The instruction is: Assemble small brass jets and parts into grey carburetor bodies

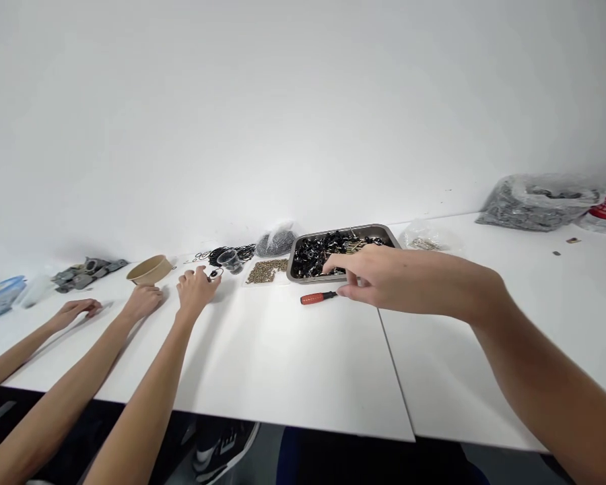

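Small black part w/ a thin loop sits at L hand, pinched btwn thumb & fingertips, just above the table. R hand is by the front edge of the metal tray, index & thumb apart w/ a gap btwn; index tip is over black pcs, thumb tip nr the shank end of the red-handled screwdriver, contact unclear. Screwdriver lies flat in front of tray. L of tray: brass pcs, then clear cup nr black rings; bag of dark bits behind brass pcs. R of tray: small clear bag; farther R, big bag of grey pcs. Far L: tan bowl, grey pcs, plus co-worker's hands on the table.
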A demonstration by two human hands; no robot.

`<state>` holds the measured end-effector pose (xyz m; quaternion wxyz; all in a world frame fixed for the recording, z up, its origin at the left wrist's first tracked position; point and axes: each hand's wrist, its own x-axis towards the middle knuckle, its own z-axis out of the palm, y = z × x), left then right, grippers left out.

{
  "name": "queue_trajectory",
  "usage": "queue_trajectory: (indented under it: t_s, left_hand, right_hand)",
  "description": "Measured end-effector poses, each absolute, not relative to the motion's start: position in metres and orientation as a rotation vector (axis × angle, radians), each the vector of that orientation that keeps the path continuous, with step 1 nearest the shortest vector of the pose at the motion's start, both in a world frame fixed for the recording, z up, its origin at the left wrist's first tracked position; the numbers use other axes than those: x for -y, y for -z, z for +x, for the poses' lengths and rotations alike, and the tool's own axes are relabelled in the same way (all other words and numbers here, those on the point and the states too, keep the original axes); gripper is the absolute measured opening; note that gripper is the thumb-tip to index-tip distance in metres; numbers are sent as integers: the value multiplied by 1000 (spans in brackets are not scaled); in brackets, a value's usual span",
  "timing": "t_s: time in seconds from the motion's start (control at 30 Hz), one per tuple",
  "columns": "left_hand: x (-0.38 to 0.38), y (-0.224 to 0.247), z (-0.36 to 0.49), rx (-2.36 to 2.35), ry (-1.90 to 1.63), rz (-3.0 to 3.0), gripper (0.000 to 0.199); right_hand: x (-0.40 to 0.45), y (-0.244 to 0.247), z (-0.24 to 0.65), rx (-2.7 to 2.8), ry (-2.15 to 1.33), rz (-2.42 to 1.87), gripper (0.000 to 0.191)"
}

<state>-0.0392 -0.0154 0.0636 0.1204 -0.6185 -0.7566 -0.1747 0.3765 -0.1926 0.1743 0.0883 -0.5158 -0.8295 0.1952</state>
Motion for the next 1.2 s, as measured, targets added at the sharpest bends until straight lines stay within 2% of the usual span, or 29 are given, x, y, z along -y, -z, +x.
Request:
queue_trajectory:
  t_s: [0.17,0.47,0.67,0.8,0.87,0.93,1.03,1.2]
  left_hand:
    - [19,-31,-56,2199,430,-1779,61]
    - [28,-20,-65,2140,638,-1803,42]
    - [41,-40,-57,2139,1019,-1854,49]
    - [55,-61,-18,2083,1238,-2152,55]
    - [66,-69,14,2064,1639,-2482,61]
    - [79,-72,50,2085,1881,-2798,63]
    - [101,-71,103,1934,1763,-3223,60]
    - [129,-60,167,1737,1239,-3735,65]
  right_hand:
    - [187,-172,372,2494,-624,-1630,33]
    - [183,-174,377,2492,-606,-1681,36]
    - [181,-177,390,2409,-617,-1698,38]
    - [173,-176,400,2392,-616,-1708,34]
    - [165,-174,405,2391,-613,-1717,32]
    - [156,-170,409,2373,-628,-1769,34]
    - [139,-162,416,2337,-683,-1866,43]
    - [115,-149,430,2269,-620,-2083,43]
